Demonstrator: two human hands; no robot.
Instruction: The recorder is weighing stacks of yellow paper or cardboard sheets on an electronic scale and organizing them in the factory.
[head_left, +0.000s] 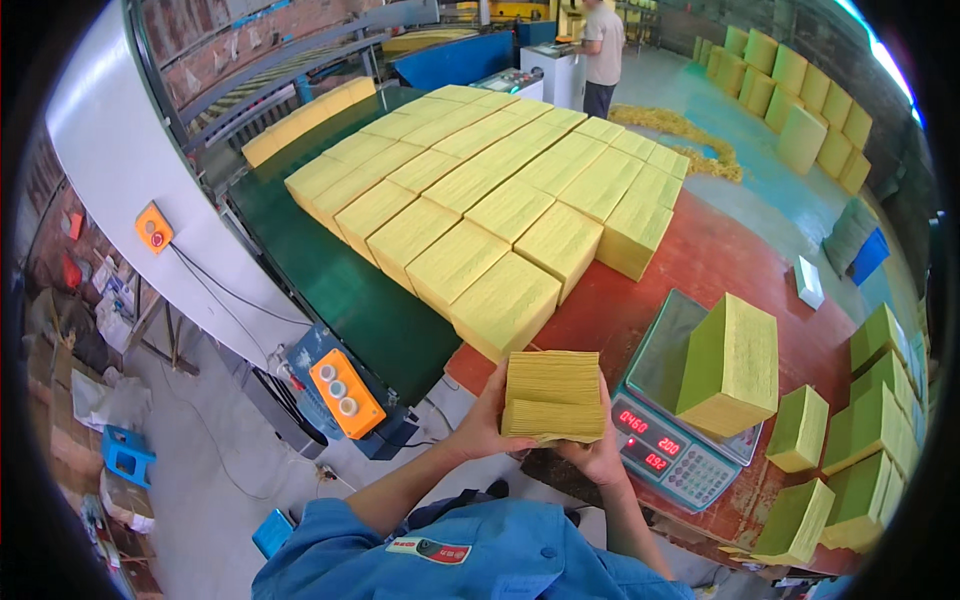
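Note:
Between both hands, in front of my body, is a thick stack of yellow paper [553, 385], its layered edges facing up. My left hand [482, 420] grips its left side. From the right and underneath, my right hand [598, 458] holds the same stack; some of its fingers are hidden behind the paper. Just right of it stands a digital weighing scale [690, 478] with a lit red display and a keypad. A larger yellow paper block [735, 360] rests on the scale's pan.
Rows of yellow paper blocks [480, 190] cover the green conveyor belt [400, 330] and part of the red table [740, 250]. More paper stacks [860, 430] line the table's right side. An orange button box [345, 393] sits left of me. A person [603, 50] stands at the back.

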